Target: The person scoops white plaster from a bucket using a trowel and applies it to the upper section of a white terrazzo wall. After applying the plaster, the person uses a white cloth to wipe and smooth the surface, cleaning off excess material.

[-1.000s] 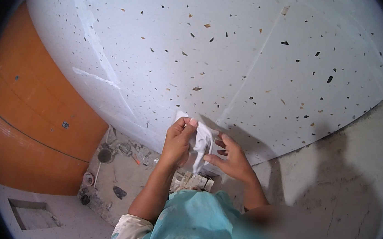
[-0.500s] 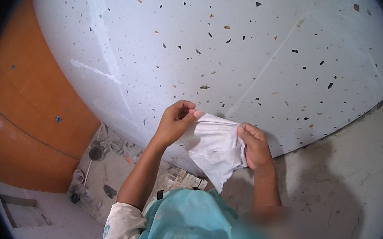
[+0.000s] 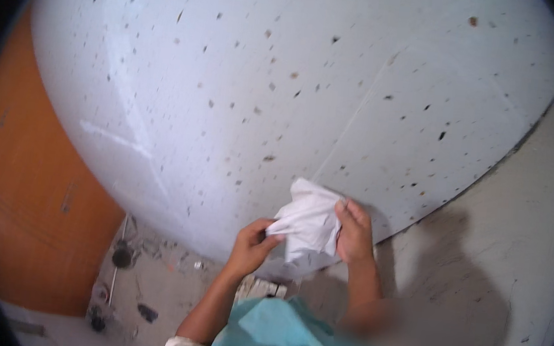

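Cloth pinched by left hand at eight o'clock, right hand at three; loose folds may slip.

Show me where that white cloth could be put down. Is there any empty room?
Both hands hold the white cloth over the speckled white slab. The slab is bare above the cloth and leftward to the orange panel. The floor corner below the left hand is cluttered.
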